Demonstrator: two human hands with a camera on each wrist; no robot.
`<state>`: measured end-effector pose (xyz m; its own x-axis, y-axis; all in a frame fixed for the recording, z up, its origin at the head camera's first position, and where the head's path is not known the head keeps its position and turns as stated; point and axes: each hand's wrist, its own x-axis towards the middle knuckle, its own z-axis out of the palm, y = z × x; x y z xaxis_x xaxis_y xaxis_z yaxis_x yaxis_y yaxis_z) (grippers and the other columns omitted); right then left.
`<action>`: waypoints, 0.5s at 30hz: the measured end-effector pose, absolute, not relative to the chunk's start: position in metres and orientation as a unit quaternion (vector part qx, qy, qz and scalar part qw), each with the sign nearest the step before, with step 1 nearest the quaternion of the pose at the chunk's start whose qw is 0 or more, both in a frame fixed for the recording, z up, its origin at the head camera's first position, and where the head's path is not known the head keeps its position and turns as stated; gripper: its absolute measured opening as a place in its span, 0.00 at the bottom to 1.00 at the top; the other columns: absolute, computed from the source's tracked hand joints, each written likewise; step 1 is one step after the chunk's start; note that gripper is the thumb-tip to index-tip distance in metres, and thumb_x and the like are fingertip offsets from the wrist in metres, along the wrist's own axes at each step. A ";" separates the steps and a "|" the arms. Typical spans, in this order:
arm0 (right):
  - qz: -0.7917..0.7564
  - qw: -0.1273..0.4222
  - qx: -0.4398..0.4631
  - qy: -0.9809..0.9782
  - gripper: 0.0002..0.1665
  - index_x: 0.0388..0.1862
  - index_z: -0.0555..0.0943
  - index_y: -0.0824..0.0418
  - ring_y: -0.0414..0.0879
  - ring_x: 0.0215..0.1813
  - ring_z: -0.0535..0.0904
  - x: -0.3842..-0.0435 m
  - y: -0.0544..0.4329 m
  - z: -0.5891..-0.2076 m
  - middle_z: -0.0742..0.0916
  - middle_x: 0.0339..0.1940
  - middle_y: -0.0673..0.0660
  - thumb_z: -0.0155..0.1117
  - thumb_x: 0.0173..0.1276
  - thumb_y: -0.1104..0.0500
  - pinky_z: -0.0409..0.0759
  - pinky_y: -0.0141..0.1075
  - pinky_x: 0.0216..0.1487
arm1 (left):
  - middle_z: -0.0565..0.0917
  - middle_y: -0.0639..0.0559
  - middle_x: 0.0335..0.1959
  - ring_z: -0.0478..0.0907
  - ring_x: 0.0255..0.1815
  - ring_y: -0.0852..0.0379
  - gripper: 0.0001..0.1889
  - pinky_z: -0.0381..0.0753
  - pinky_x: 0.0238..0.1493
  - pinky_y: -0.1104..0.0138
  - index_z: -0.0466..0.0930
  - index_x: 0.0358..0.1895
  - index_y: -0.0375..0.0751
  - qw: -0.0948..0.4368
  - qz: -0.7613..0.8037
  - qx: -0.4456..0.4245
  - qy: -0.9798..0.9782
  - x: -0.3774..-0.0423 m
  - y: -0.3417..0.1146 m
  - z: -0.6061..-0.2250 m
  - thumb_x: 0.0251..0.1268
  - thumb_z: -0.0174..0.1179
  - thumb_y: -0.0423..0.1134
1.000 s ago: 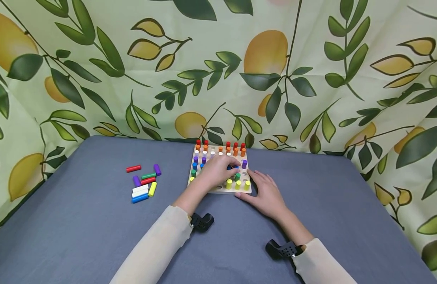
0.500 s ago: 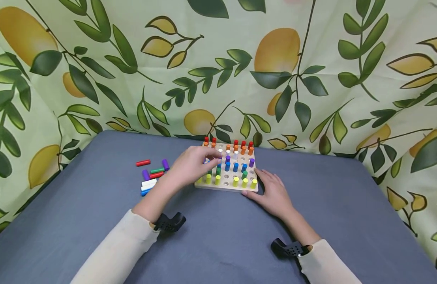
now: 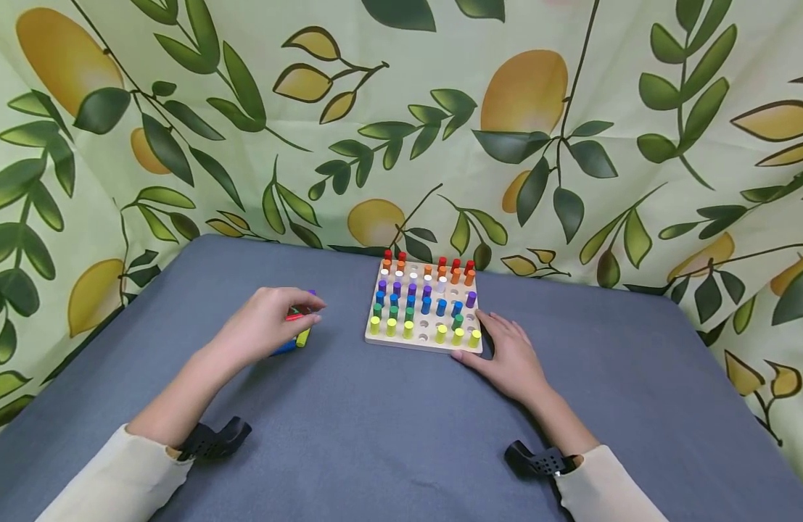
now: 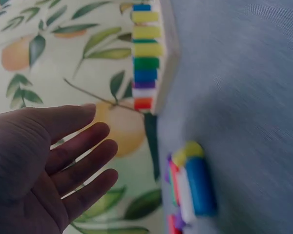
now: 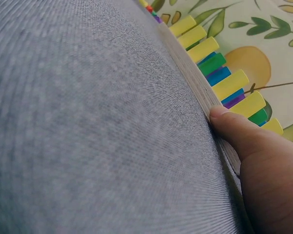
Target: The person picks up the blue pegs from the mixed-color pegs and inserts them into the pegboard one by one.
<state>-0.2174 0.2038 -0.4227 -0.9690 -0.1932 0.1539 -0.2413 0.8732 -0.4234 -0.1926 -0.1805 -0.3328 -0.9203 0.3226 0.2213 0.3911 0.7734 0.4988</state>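
Note:
A wooden pegboard (image 3: 424,346) stands toward the back of the table, with rows of upright coloured pegs in red, orange, white, purple, blue, green and yellow. Several of its holes show bare. My right hand (image 3: 511,366) holds its near right corner, the thumb (image 5: 224,119) against the front edge and the fingers along the right side. My left hand (image 3: 260,328) hovers over the loose pegs left of the board, fingers spread and nothing between them. Among those pegs are a blue peg (image 4: 201,187), a yellow peg (image 3: 303,338) and a white peg (image 4: 185,197); the hand partly hides the pile.
A grey cloth (image 3: 368,428) covers the table. Behind it hangs a curtain (image 3: 401,65) printed with fruit and leaves. Each wrist wears a black camera mount, the left mount (image 3: 215,438) and the right mount (image 3: 538,460).
My left hand has left the pegboard and moved left to the loose pegs. A purple peg and a white peg stand where the hand was. My right hand stays at the board's corner.

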 end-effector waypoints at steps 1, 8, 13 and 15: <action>0.226 0.054 0.113 -0.966 0.57 0.78 0.64 0.62 0.65 0.79 0.63 -0.217 0.204 -0.423 0.73 0.76 0.66 0.68 0.61 0.30 0.53 0.64 0.79 | 0.90 0.49 0.42 0.86 0.44 0.53 0.10 0.84 0.47 0.54 0.89 0.48 0.42 0.062 -0.277 -0.188 -0.940 -0.191 -0.185 -0.335 0.67 0.65 0.34; 0.227 0.053 0.114 -0.966 0.57 0.78 0.64 0.62 0.65 0.79 0.63 -0.218 0.204 -0.423 0.73 0.76 0.66 0.67 0.61 0.29 0.52 0.64 0.79 | 0.91 0.50 0.40 0.86 0.43 0.52 0.10 0.83 0.45 0.54 0.89 0.47 0.42 0.054 -0.269 -0.162 -0.948 -0.179 -0.211 -0.353 0.63 0.67 0.32; 0.225 0.056 0.114 -0.966 0.57 0.78 0.64 0.62 0.66 0.78 0.63 -0.218 0.204 -0.423 0.73 0.76 0.67 0.67 0.61 0.29 0.53 0.65 0.79 | 0.90 0.51 0.38 0.85 0.39 0.55 0.11 0.83 0.42 0.58 0.89 0.46 0.42 0.055 -0.262 -0.160 -0.950 -0.177 -0.219 -0.368 0.60 0.70 0.33; 0.224 0.056 0.113 -0.967 0.57 0.78 0.64 0.62 0.66 0.79 0.63 -0.218 0.204 -0.423 0.73 0.76 0.67 0.67 0.62 0.29 0.53 0.65 0.79 | 0.90 0.52 0.37 0.85 0.39 0.56 0.11 0.83 0.42 0.58 0.89 0.46 0.42 0.059 -0.257 -0.165 -0.950 -0.176 -0.219 -0.372 0.59 0.70 0.32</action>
